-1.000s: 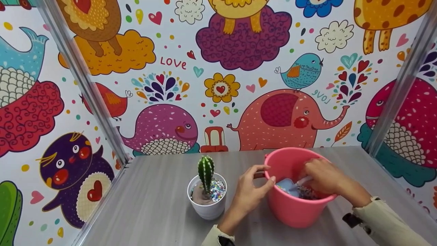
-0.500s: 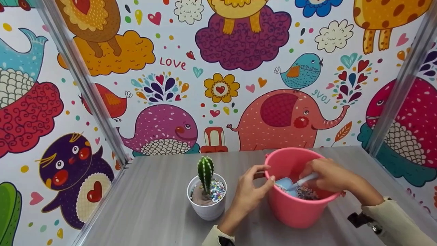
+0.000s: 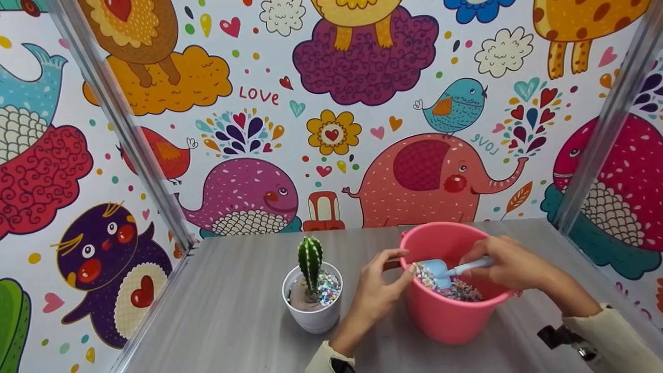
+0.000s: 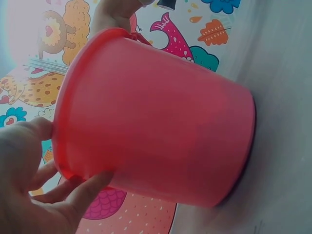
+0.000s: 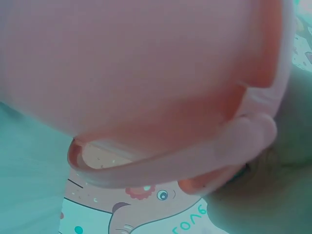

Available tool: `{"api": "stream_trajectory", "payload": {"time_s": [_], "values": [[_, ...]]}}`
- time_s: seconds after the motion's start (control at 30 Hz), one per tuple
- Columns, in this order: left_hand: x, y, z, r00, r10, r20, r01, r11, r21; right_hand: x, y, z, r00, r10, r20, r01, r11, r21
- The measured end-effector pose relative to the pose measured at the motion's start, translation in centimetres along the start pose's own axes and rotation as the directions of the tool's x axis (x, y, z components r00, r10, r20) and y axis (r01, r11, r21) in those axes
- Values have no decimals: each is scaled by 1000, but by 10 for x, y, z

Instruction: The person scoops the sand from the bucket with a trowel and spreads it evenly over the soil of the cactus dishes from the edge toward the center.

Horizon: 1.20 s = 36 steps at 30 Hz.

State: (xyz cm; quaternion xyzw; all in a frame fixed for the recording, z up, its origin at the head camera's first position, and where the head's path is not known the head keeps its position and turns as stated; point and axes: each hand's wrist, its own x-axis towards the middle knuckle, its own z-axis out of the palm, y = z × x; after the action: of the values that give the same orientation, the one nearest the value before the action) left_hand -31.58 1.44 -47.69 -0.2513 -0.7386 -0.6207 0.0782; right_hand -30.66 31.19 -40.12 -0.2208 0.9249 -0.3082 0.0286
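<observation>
A pink bucket (image 3: 450, 324) stands upright on the table, with multicoloured pebbles (image 3: 463, 291) at its bottom. My left hand (image 3: 377, 290) holds the bucket at its left rim, thumb and fingers spread on the rim and outer wall, as the left wrist view also shows. Inside the bucket's mouth, my right hand (image 3: 510, 263) grips the handle of a small light blue shovel (image 3: 470, 266). Pebbles lie on the shovel's blade, near the left inner wall. In the right wrist view the bucket and its hanging handle (image 5: 161, 168) hide the shovel and most of the hand.
Left of the bucket, a green cactus (image 3: 310, 264) stands in a white pot (image 3: 315, 320) partly covered with coloured pebbles. The grey table (image 3: 228, 305) ends at walls printed with cartoon animals, framed by metal posts (image 3: 595, 129).
My right hand has risen and shifted slightly right, lifting the shovel from the pebbles; its loaded blade now shows more clearly. The left hand keeps its place on the rim.
</observation>
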Motion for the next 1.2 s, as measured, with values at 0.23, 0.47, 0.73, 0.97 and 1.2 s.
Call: {"api": "stream_trajectory", "payload": {"time_s": [0.23,0.47,0.73,0.97,1.2], "values": [[1,-1,1,1000,20,-3,-20,1000,3,-4,0,-8,997,62,-45,-64,997,-33],[0,-1,1,1000,-8,-1,8,1000,14,-14,3,-16,993,84,-86,-89,994,-62],[0,0,0,1000,-3,-6,3,999,42,-21,1,-17,989,115,-91,-117,993,-16],[1,4,-1,1000,-13,-2,13,999,51,-25,1,-17,984,139,-108,-139,990,11],[1,10,-6,998,56,-40,-45,975,220,-26,2,-16,986,117,-116,-117,993,12]]}}
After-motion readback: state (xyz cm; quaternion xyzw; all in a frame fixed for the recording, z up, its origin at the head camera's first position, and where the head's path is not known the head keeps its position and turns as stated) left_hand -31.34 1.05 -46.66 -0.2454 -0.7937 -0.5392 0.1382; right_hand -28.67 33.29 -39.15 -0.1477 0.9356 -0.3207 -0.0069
